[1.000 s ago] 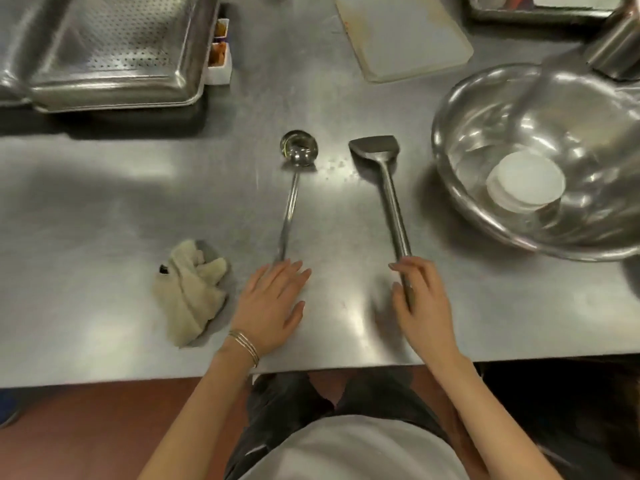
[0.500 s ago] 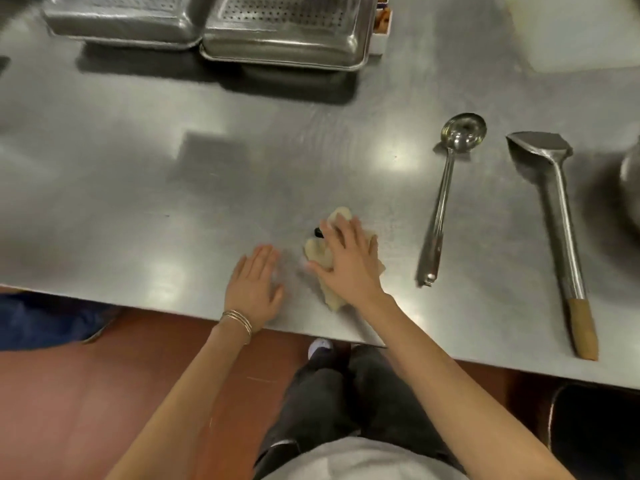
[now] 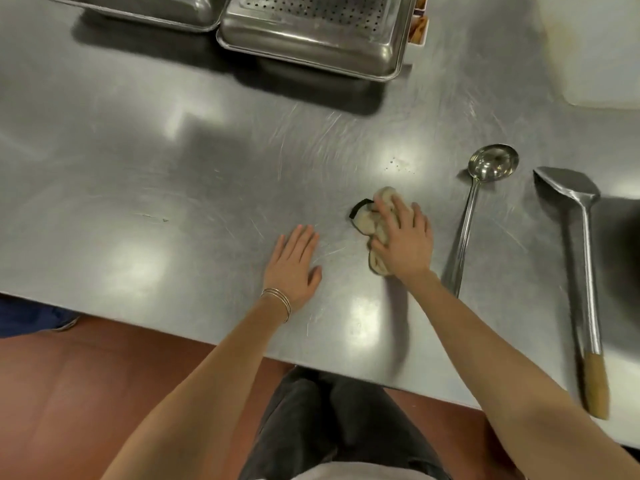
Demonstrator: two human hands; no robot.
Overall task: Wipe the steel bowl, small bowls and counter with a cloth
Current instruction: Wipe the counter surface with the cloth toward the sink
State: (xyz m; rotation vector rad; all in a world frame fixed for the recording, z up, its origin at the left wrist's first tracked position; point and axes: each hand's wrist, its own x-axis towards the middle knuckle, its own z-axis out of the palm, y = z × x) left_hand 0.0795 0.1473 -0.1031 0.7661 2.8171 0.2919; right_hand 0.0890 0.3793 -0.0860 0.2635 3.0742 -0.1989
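The cloth has gone further in from the near edge of the counter than it was half a second ago, and it now lies alongside the middle of the ladle's handle rather than near its butt end. The left hand has slid inward a little too.

The right hand presses down on the bunched beige cloth with its fingers spread over the top and the thumb against the cloth's near side. It pushes on the cloth rather than clenching it. A black loop sticks out of the cloth on its left. The left hand lies flat on the bare steel just left of the cloth, palm down and fingers straight, holding nothing. Thin bangles circle that wrist.

The cloth sits a little right of the middle of the counter, closer to the near edge than the far one. The ladle lies just to its right, bowl pointing toward the far edge. Further right, and apart from it, is a steel spatula whose wooden grip nearly reaches the near edge.

Along the far edge stand a perforated steel tray and a second tray to its left. A pale cutting board fills the far right corner.
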